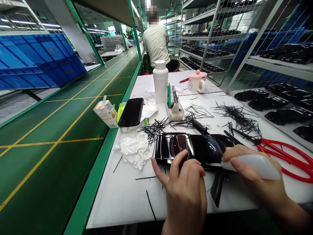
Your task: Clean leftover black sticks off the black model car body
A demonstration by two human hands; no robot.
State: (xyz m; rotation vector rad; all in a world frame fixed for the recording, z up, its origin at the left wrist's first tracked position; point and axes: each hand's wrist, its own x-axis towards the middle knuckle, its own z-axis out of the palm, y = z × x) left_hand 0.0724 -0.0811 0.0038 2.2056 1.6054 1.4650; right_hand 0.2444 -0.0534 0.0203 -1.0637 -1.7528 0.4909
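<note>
A glossy black model car [200,147] lies lengthwise across the white work table. My left hand [187,182] bears on its near side; one finger rests on the roof, the little finger sticks out, and the others curl against the body. Their tips and the thumb are partly hidden. In my right hand [259,182] is a white squeeze bottle [259,166], tilted so its narrow nozzle meets the car's near side. A black flap-like part [217,189] juts out below the car, and a similar dark part [199,126] shows on its far side.
Red-handled pliers [286,153] lie at right. Thin black strips [237,117] are scattered about. Behind stand a white bottle [160,81], a lidded mug [197,81] and a phone [132,112]; crumpled tissue [135,148] is left. A green conveyor [61,130] runs alongside; a person [156,42] sits ahead.
</note>
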